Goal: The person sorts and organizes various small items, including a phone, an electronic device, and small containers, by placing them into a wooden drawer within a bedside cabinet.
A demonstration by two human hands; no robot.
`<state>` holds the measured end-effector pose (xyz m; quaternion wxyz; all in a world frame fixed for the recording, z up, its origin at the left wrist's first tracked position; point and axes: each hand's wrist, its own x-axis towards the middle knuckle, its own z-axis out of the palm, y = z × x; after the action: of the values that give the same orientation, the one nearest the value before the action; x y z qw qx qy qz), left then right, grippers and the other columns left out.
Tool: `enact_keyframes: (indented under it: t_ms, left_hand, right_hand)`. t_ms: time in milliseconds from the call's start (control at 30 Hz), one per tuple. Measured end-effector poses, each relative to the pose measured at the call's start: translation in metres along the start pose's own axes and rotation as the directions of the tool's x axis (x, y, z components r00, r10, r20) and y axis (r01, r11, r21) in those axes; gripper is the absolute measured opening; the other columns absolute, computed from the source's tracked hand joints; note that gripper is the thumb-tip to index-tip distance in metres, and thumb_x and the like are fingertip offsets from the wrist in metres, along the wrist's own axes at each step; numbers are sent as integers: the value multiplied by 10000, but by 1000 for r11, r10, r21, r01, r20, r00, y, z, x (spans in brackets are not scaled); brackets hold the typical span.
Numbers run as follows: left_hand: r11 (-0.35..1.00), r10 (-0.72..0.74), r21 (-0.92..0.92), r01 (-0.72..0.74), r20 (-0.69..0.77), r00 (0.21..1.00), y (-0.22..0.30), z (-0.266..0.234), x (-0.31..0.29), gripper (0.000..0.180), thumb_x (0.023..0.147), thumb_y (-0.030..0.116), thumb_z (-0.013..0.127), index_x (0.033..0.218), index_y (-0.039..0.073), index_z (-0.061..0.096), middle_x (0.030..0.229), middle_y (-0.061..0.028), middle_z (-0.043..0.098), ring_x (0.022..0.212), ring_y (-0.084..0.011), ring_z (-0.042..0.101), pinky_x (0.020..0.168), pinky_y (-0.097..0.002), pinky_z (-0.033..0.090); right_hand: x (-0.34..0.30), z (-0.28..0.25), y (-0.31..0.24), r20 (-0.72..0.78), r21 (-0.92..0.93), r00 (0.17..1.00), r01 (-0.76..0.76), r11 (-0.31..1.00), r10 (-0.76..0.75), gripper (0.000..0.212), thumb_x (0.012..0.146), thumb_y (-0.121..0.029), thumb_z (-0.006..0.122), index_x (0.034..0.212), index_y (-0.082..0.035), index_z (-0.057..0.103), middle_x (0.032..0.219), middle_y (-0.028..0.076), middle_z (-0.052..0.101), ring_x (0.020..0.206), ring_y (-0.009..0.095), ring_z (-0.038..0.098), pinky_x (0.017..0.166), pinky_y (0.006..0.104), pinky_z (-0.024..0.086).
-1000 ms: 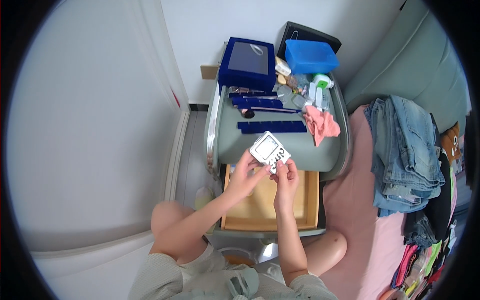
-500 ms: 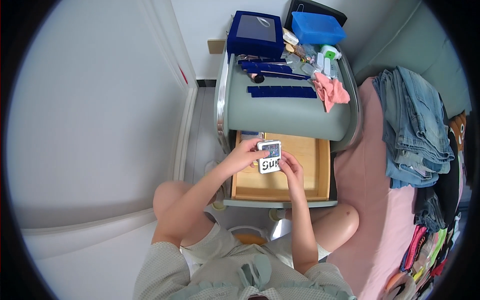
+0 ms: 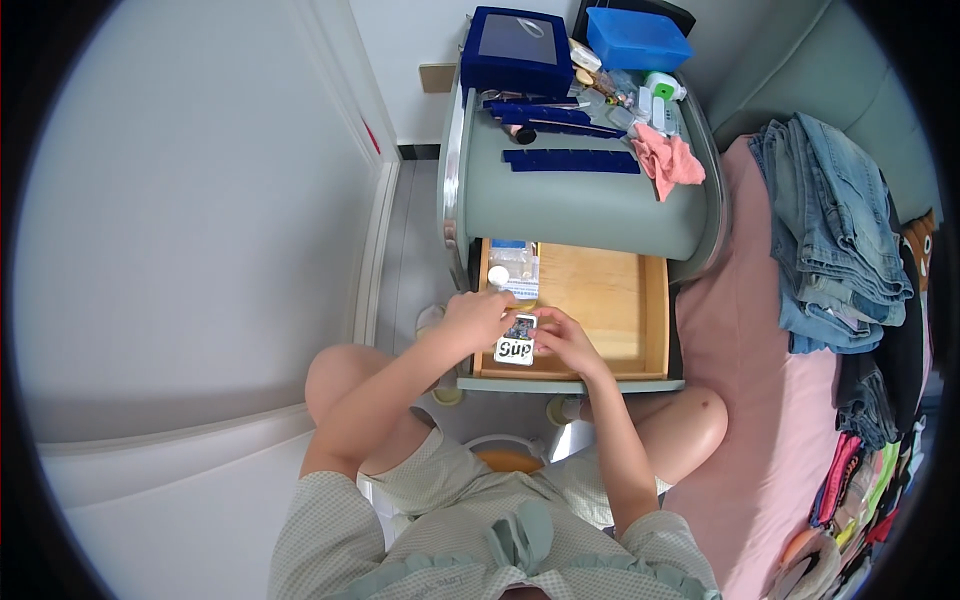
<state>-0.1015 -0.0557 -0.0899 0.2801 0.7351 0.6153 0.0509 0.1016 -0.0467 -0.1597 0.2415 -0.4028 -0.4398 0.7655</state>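
Over the front left of an open wooden drawer (image 3: 600, 290) is a small flat white device (image 3: 514, 352) with a dark screen-like panel and bold black lettering. Its upper left edge is held by my left hand (image 3: 478, 318), closed with the fingertips partly hidden behind the device's top. On the other side, the fingers of my right hand (image 3: 566, 343) are bent against the upper right edge. Whether the device touches the drawer floor I cannot tell. Just beyond my left hand, a clear package (image 3: 512, 262) and a round white item (image 3: 498, 274) lie in the drawer's left part.
The grey-green nightstand top (image 3: 590, 210) bears a dark blue box (image 3: 515, 50), a blue plastic container (image 3: 638, 40), dark blue strips (image 3: 572, 161), a pink cloth (image 3: 668, 162) and small items. Folded jeans (image 3: 835, 240) lie on the pink bed (image 3: 735, 400) at right. A white door (image 3: 200, 220) stands left.
Both hands have brought the white device lower and nearer to me, toward the drawer's front left. The clear package and round white item now show. The view has shifted slightly.
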Motion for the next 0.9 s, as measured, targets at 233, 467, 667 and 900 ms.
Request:
enact_keyframes:
  t_ms: [233, 467, 667, 900]
  left_hand:
    - [975, 108, 173, -141, 184, 977, 19, -4, -33, 360, 888, 352, 488, 765, 57, 653, 720, -116, 652, 667, -296, 642, 603, -416, 501]
    - [941, 169, 234, -245, 304, 938, 21, 16, -36, 511, 937, 454, 357, 768, 75, 655, 697, -94, 653, 643, -264, 647, 560, -407, 501]
    - [916, 151, 316, -246, 295, 943, 11, 23, -28, 503, 939, 464, 337, 814, 105, 665, 801, -64, 668, 691, -236, 651, 554, -369, 488]
    - [906, 90, 356, -231, 370, 924, 14, 27, -28, 523, 936, 478, 329, 880, 97, 682, 938, -97, 653, 742, -245, 653, 599, -382, 489]
  right_hand:
    - [18, 7, 13, 7, -142, 1000, 10, 990, -9, 311, 850, -84, 621, 1127, -50, 483, 839, 61, 622, 778, 90, 564, 657, 219, 454]
    - [28, 7, 26, -6, -318, 1000, 11, 948, -13, 296, 828, -104, 638, 1081, -38, 499, 742, 80, 629, 682, 119, 585, 595, 261, 457]
    - [23, 18, 21, -78, -620, 993, 18, 784, -84, 297, 774, -145, 674, 1022, -57, 535, 711, 108, 637, 631, 206, 619, 597, 316, 471]
    - [12, 33, -2, -41, -931, 954, 71, 359, -296, 268, 731, -221, 704, 952, -80, 648, 693, 100, 651, 645, 266, 636, 618, 359, 507]
